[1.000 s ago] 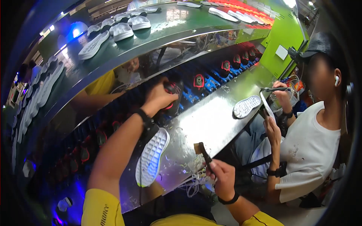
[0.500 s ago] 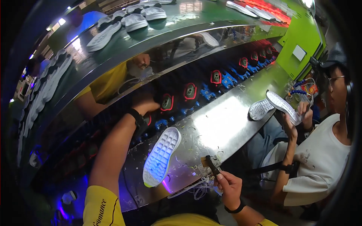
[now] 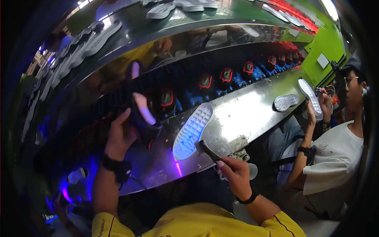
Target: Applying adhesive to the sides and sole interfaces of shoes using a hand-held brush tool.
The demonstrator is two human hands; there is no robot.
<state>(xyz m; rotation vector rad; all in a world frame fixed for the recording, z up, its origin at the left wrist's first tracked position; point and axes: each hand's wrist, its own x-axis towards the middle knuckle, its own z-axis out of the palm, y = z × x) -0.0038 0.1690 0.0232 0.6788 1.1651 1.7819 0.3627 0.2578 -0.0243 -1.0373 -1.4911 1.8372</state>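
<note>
My left hand (image 3: 120,136) is closed on a dark shoe upper (image 3: 138,125), which stands up over the bench with its pale underside lit pinkish-violet. Most of the fingers are hidden behind the upper. A brush (image 3: 211,151) with a dark handle is gripped in my right hand (image 3: 236,175). Its head lies at the lower right edge of a white shoe sole (image 3: 194,128); whether they touch, I cannot tell. That sole rests on the metal bench with its gridded side up, and violet light falls across its near part.
Along the back of the metal bench (image 3: 241,122) runs a row of red-rimmed holders (image 3: 205,80) with blue parts. Above it, a green shelf (image 3: 237,17) carries several white soles. At right, a co-worker (image 3: 333,158) holds a sole (image 3: 310,96) beside another sole (image 3: 286,102).
My left hand has come back from the row of holders with the dark upper. My right hand has brought the brush to the sole. The co-worker has raised their sole.
</note>
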